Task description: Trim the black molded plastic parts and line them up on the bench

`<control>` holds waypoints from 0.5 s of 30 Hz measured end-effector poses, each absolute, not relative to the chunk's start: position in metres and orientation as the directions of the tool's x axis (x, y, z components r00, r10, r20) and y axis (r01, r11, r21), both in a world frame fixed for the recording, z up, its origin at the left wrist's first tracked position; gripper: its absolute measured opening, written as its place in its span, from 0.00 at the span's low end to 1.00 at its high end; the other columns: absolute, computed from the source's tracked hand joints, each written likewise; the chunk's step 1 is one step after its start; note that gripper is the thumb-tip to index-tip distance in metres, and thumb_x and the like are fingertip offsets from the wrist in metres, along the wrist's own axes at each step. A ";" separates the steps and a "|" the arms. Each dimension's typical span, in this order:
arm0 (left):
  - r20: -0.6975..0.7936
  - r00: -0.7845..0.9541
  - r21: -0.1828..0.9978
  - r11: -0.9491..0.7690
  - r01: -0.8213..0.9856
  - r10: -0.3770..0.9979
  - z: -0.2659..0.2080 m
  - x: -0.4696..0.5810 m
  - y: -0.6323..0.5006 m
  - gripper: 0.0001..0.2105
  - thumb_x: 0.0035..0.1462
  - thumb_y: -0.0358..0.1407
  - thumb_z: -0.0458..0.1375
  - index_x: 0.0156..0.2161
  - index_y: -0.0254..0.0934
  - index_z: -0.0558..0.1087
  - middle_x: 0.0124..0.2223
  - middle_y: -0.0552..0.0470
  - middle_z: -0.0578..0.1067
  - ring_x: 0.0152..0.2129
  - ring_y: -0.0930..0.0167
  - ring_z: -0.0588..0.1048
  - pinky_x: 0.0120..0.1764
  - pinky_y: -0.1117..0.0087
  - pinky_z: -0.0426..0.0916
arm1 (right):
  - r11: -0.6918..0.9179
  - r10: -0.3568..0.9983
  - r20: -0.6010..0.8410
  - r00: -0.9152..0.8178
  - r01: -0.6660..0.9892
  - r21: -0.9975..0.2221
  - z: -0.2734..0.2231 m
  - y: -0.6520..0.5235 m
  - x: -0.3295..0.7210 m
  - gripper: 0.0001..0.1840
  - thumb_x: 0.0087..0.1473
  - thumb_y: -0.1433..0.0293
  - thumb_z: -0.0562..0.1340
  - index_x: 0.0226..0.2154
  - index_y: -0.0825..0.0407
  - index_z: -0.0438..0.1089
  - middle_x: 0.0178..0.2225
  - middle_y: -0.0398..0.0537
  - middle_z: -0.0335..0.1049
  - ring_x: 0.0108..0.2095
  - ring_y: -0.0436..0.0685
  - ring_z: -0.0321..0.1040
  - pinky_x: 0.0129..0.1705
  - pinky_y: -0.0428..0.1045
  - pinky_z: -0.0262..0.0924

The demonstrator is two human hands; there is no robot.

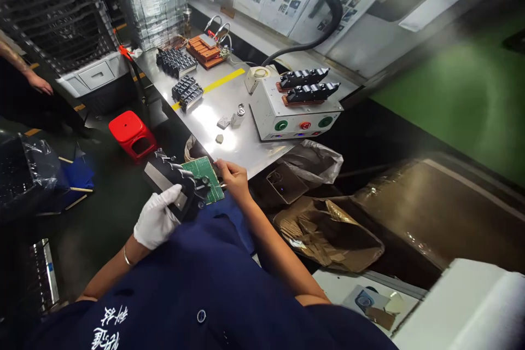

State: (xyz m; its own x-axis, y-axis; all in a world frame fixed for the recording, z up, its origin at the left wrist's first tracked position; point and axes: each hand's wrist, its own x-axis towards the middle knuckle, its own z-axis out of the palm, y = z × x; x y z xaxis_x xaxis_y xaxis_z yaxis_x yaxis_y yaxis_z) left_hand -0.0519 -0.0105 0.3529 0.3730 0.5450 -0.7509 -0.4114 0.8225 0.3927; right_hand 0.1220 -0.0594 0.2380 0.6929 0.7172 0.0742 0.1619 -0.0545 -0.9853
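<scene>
My left hand (158, 220), in a white glove, is closed around a black moulded part with a flat metal plate (166, 178), which is tilted above my lap. Against its right side lies a green circuit board (205, 172). My bare right hand (233, 179) pinches at the board's right edge with thumb and forefinger; the other fingers are curled. Just past the hands, near the table's front edge, are a small hexagonal piece (219, 139), a flat square piece (223, 122) and a small metal container (238, 115).
On the metal table (258, 156) stand a white control box (295, 115) bearing two black parts, black part blocks (187, 93) and an orange fixture (208, 50). A red stool (132, 134) is left, a cardboard-filled bin (328, 235) right. Another person's hand (40, 82) shows far left.
</scene>
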 end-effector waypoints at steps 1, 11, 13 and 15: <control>-0.734 0.383 0.389 0.810 -0.439 0.561 0.352 -0.052 -0.007 0.15 0.60 0.21 0.49 0.46 0.30 0.75 0.28 0.52 0.80 0.27 0.75 0.80 0.40 0.78 0.74 | -0.037 0.747 0.084 0.660 0.167 -0.985 0.241 -0.062 0.122 0.24 0.54 0.52 0.59 0.25 0.56 0.75 0.21 0.45 0.70 0.24 0.52 0.66 0.27 0.47 0.60; -0.628 0.357 0.493 0.709 -0.505 0.691 0.340 -0.054 0.004 0.13 0.58 0.20 0.52 0.42 0.30 0.76 0.30 0.52 0.80 0.30 0.75 0.80 0.36 0.80 0.74 | 0.282 0.840 0.418 0.345 0.379 -0.881 0.303 -0.073 0.089 0.16 0.60 0.64 0.57 0.30 0.55 0.76 0.21 0.45 0.67 0.23 0.49 0.62 0.27 0.46 0.58; -0.511 0.308 0.647 0.595 -0.477 0.802 0.341 -0.056 -0.002 0.16 0.53 0.19 0.57 0.44 0.34 0.76 0.32 0.54 0.81 0.36 0.73 0.80 0.41 0.78 0.73 | 0.269 0.864 0.391 0.318 0.364 -0.891 0.307 -0.074 0.090 0.16 0.60 0.64 0.57 0.28 0.55 0.75 0.20 0.43 0.64 0.22 0.48 0.60 0.25 0.45 0.56; -0.386 0.264 0.776 0.466 -0.426 0.884 0.343 -0.059 -0.005 0.21 0.47 0.19 0.62 0.46 0.38 0.76 0.36 0.55 0.81 0.43 0.71 0.78 0.47 0.75 0.71 | 0.259 0.891 0.362 0.276 0.346 -0.902 0.310 -0.076 0.091 0.18 0.60 0.64 0.56 0.26 0.55 0.73 0.18 0.41 0.60 0.20 0.47 0.56 0.24 0.44 0.53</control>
State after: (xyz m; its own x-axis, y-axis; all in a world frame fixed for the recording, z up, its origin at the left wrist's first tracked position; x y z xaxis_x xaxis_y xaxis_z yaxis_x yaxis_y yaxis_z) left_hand -0.0592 -0.0051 0.3430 0.2638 0.8840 -0.3860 -0.4257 0.4658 0.7758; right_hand 0.0910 -0.0758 0.3104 0.2760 0.8906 0.3615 0.3463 0.2588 -0.9017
